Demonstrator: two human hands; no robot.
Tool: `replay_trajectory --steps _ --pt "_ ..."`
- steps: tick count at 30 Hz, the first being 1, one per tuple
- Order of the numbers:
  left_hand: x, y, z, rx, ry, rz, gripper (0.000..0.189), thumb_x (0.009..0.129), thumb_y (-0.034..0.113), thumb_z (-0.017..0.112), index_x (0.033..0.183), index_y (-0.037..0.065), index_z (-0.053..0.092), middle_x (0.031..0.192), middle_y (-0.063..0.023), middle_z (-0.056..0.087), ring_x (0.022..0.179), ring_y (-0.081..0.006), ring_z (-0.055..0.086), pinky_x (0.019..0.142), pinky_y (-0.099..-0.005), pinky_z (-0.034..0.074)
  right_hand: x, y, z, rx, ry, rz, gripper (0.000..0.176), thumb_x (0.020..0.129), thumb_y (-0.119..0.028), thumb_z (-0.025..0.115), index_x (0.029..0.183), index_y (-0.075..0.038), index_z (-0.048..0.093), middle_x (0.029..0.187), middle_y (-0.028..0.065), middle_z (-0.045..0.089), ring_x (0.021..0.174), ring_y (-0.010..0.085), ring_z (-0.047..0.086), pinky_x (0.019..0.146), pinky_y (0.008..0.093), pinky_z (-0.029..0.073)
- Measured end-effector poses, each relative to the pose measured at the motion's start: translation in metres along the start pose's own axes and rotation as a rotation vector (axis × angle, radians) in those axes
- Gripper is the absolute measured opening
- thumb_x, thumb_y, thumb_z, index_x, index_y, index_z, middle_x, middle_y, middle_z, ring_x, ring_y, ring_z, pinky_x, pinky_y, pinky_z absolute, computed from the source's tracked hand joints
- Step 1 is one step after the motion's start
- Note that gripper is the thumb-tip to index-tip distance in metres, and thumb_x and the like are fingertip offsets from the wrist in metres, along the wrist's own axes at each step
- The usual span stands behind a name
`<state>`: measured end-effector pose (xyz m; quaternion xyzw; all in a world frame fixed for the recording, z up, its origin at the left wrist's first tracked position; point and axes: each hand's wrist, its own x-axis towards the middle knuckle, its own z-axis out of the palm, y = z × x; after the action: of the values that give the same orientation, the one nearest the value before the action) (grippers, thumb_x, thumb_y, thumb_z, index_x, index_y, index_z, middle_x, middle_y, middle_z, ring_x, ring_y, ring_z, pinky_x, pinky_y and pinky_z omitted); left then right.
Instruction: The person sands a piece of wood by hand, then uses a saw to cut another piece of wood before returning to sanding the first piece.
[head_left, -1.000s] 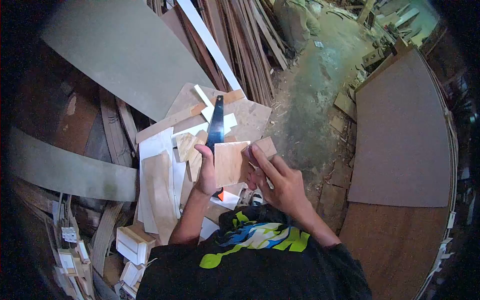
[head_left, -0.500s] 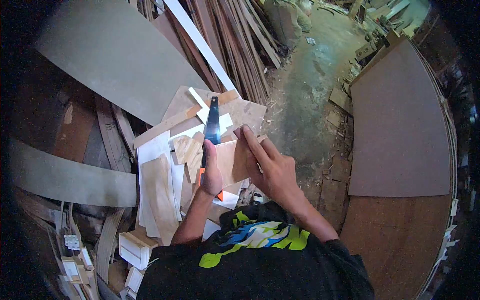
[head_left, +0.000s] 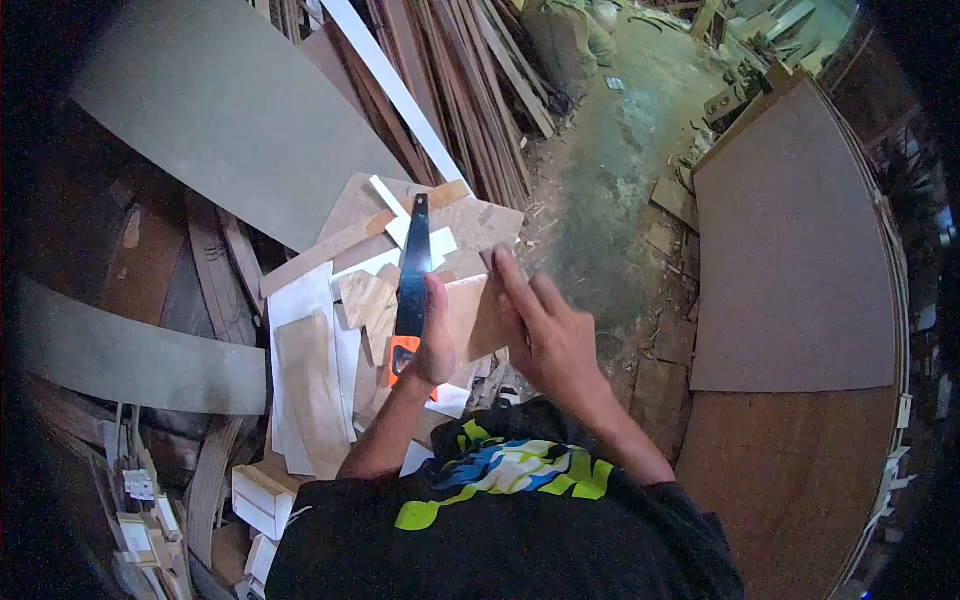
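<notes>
My left hand [head_left: 436,335] grips a pale, flat wooden block [head_left: 472,315] by its left side, thumb pointing up. At the block's right edge is my right hand [head_left: 555,335], its index finger stretched along the wood and the other fingers bent. A small dark brown piece [head_left: 487,259], perhaps folded sandpaper, shows at its fingertips, mostly hidden. Just left of my left hand, a handsaw [head_left: 415,265] with a dark blade and orange handle lies on the wood scraps.
Pale offcuts [head_left: 367,300] and white board pieces [head_left: 300,370] cover the work surface. A large grey panel [head_left: 240,120] extends at upper left. Long planks [head_left: 450,90] lean behind. Big sheets [head_left: 790,250] stand on the right, past the concrete floor [head_left: 610,190].
My left hand and the block have shifted slightly right relative to the saw, uncovering more of its orange handle. My right hand stays at the block's edge. The whole view has shifted a little.
</notes>
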<state>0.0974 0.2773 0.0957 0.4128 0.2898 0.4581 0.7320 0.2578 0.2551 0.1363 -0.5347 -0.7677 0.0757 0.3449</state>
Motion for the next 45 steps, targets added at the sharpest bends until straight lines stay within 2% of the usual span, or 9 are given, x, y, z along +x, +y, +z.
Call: replay_trajectory --steps 5,13,18,23,28,30,37,40,45 --pt "0.003 0.007 0.02 0.085 -0.035 -0.029 0.089 0.093 0.073 0.012 0.149 0.005 0.03 0.144 -0.0102 0.045 0.13 -0.0236 0.048 0.109 -0.0379 0.038 -0.001 0.008 -0.013 -0.005 0.035 -0.013 0.051 0.089 -0.011 0.062 0.139 -0.014 0.052 0.079 0.0111 0.056 0.06 0.0292 0.06 0.051 0.039 0.049" --pt "0.015 0.022 -0.025 -0.327 -0.325 0.036 0.116 0.077 0.092 0.013 0.107 -0.012 0.056 0.089 -0.0251 0.064 0.075 -0.0358 0.064 0.071 -0.0468 0.052 -0.029 0.034 -0.043 0.212 0.078 0.013 0.053 0.089 -0.001 0.056 0.14 -0.01 0.05 0.107 0.0152 0.065 0.088 0.0294 0.068 0.076 0.0361 0.054" --pt "0.001 0.02 -0.021 -0.276 -0.262 0.04 0.123 0.072 0.095 0.011 0.11 -0.013 0.055 0.085 -0.0244 0.062 0.074 -0.0346 0.063 0.07 -0.0445 0.051 -0.028 0.066 -0.042 0.401 0.248 0.177 0.047 0.096 -0.005 0.051 0.143 -0.003 0.044 0.128 0.0191 0.06 0.11 0.0254 0.062 0.096 0.0359 0.046" --pt "-0.013 0.018 -0.014 0.119 -0.045 0.211 0.124 0.07 0.096 0.015 0.118 -0.011 0.053 0.086 -0.014 0.06 0.082 -0.0263 0.059 0.074 -0.0399 0.048 -0.044 0.072 -0.002 0.535 -0.013 0.323 0.048 0.097 -0.013 0.055 0.14 0.002 0.044 0.12 0.0214 0.064 0.103 0.0221 0.064 0.089 0.0343 0.049" --pt "-0.025 0.003 -0.029 -0.111 -0.038 0.284 0.053 0.084 0.045 0.074 0.112 0.004 0.055 0.087 0.0035 0.051 0.077 -0.0068 0.048 0.073 -0.0274 0.044 -0.069 0.06 0.038 0.552 -0.213 0.321 0.045 0.095 -0.017 0.058 0.137 -0.001 0.049 0.117 0.0263 0.064 0.102 0.0318 0.066 0.088 0.0376 0.05" --pt "-0.041 0.001 -0.024 -0.015 0.297 0.198 0.041 0.089 0.035 0.071 0.11 0.003 0.055 0.085 0.0033 0.054 0.075 -0.0054 0.05 0.07 -0.0235 0.043 -0.078 0.053 0.045 0.555 -0.269 0.273 0.045 0.095 -0.02 0.058 0.135 -0.001 0.05 0.118 0.0281 0.062 0.107 0.0396 0.064 0.09 0.0415 0.05" --pt "-0.104 -0.013 -0.034 -0.096 0.724 0.175 0.026 0.091 0.019 0.068 0.108 0.002 0.059 0.096 -0.0049 0.066 0.085 -0.0118 0.065 0.073 -0.0257 0.051 -0.107 0.027 0.056 0.55 -0.421 0.258 0.043 0.094 -0.015 0.06 0.132 0.003 0.052 0.098 0.0179 0.068 0.081 0.0131 0.061 0.072 0.0283 0.05" --pt "-0.145 -0.022 -0.029 -0.166 0.84 0.247 0.03 0.09 0.02 0.069 0.111 0.002 0.06 0.101 -0.0066 0.067 0.09 -0.0139 0.065 0.076 -0.0275 0.052 -0.123 0.024 0.073 0.582 -0.449 0.179 0.044 0.092 -0.017 0.061 0.132 0.0 0.052 0.102 0.0294 0.066 0.093 0.0418 0.067 0.079 0.0427 0.053" --pt "-0.22 -0.047 -0.015 -0.208 0.959 0.406 0.029 0.091 0.018 0.068 0.113 0.0 0.058 0.104 -0.008 0.066 0.096 -0.0161 0.065 0.081 -0.0318 0.053 -0.155 -0.001 0.1 0.437 -0.673 0.066 0.043 0.09 -0.018 0.06 0.129 -0.002 0.054 0.098 0.0284 0.066 0.086 0.0424 0.067 0.075 0.0475 0.052"
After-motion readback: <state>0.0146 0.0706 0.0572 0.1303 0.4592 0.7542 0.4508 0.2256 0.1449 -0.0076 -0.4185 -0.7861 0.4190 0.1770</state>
